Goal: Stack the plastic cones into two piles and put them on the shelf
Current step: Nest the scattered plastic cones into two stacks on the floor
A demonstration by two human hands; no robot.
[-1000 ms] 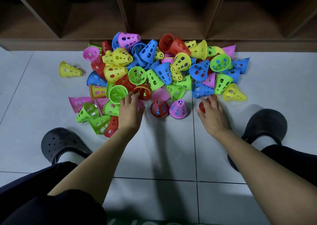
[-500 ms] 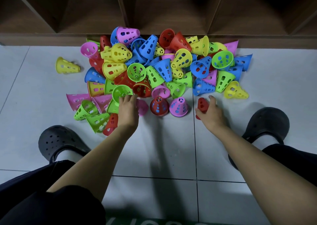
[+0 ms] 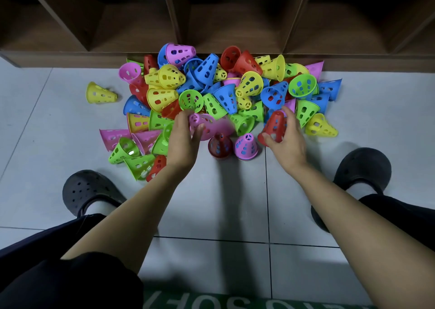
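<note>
A heap of perforated plastic cones (image 3: 226,89) in pink, yellow, blue, green and red lies on the tiled floor against the wooden shelf (image 3: 235,28). My left hand (image 3: 182,141) grips a pink cone (image 3: 207,126), lifted and blurred, at the heap's near edge. My right hand (image 3: 286,141) grips a red cone (image 3: 275,126), tilted with its narrow end up. Two cones stand upright between my hands: a dark red cone (image 3: 220,145) and a pink cone (image 3: 246,146).
A lone yellow cone (image 3: 100,93) lies apart at the left. My feet in black clogs rest at the left (image 3: 88,191) and right (image 3: 363,167). The shelf's compartments are open and dark. A green mat edge (image 3: 235,301) lies at the bottom.
My left hand took a pink cone from the floor and lifted it. My right hand closed round the red cone and raised it off the tiles.
</note>
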